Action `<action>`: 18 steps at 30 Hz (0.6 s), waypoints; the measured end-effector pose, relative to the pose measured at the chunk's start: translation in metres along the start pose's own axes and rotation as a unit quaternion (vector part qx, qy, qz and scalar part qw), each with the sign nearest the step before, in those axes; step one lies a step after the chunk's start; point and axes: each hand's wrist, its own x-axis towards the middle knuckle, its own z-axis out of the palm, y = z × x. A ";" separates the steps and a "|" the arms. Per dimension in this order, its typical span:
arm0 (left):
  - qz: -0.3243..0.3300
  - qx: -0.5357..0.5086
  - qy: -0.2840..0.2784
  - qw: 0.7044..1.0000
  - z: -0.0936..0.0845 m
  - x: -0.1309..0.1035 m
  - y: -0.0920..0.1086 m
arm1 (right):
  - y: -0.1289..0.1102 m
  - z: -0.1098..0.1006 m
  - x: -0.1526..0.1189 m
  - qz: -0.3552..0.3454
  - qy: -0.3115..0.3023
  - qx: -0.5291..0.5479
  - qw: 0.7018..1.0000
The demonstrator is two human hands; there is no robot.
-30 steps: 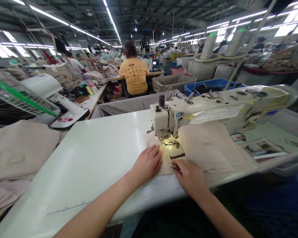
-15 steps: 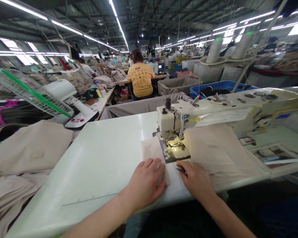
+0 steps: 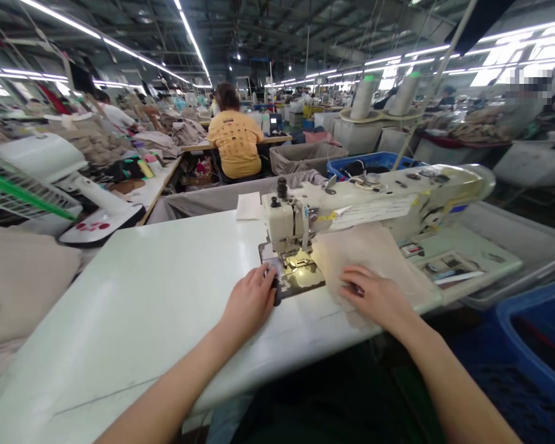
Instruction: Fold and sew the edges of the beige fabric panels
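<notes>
Your left hand [image 3: 252,296] lies at the near-left edge of a metal plate [image 3: 300,285], fingers bent and close together; whether they hold anything cannot be told. Your right hand [image 3: 377,299] rests on beige cloth [image 3: 374,250] right of the plate, fingers loosely curled round a small dark tool [image 3: 356,289], mostly hidden. Beyond are the sewing machine [image 3: 342,198] and, farther, a person in yellow [image 3: 237,143].

Worktop [image 3: 166,277], centre-left: smooth, glossy, laminate look. Sewing machine [image 3: 383,190]: painted metal, semi-gloss. Bed plate [image 3: 300,286], centre: bare metal, patchy worn shine. Cloth [image 3: 374,246], right of centre: matt, soft, lightly creased. Sheet [image 3: 374,213] on machine arm: paper. Fan [image 3: 39,157], left: glossy, plastic look. Basket [image 3: 504,320], lower right: smooth plastic.
</notes>
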 end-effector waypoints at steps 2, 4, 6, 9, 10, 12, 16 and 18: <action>0.024 -0.036 0.007 0.999 0.004 -0.002 0.004 | 0.004 0.001 0.002 -0.028 -0.036 -0.024 0.999; 0.027 -0.062 0.008 0.998 0.006 -0.002 0.005 | 0.005 0.002 0.002 -0.042 -0.050 -0.034 0.997; 0.023 -0.080 0.010 0.997 0.006 -0.002 0.003 | 0.005 0.002 0.002 -0.046 -0.056 -0.030 0.997; 0.024 -0.096 0.023 0.995 0.006 -0.001 -0.001 | 0.003 -0.003 0.002 -0.047 -0.076 -0.026 0.996; 0.024 -0.100 0.027 0.994 0.006 -0.001 -0.001 | 0.001 -0.005 0.002 -0.046 -0.086 -0.031 0.995; 0.024 -0.108 0.035 0.993 0.007 -0.001 -0.002 | -0.001 -0.008 0.004 -0.040 -0.104 -0.046 0.993; 0.025 -0.115 0.045 0.992 0.009 -0.002 -0.004 | -0.002 -0.009 0.008 -0.019 -0.106 -0.038 0.993; 0.029 -0.116 0.048 0.992 0.009 -0.002 -0.006 | 0.000 -0.009 0.008 -0.002 -0.089 -0.007 0.996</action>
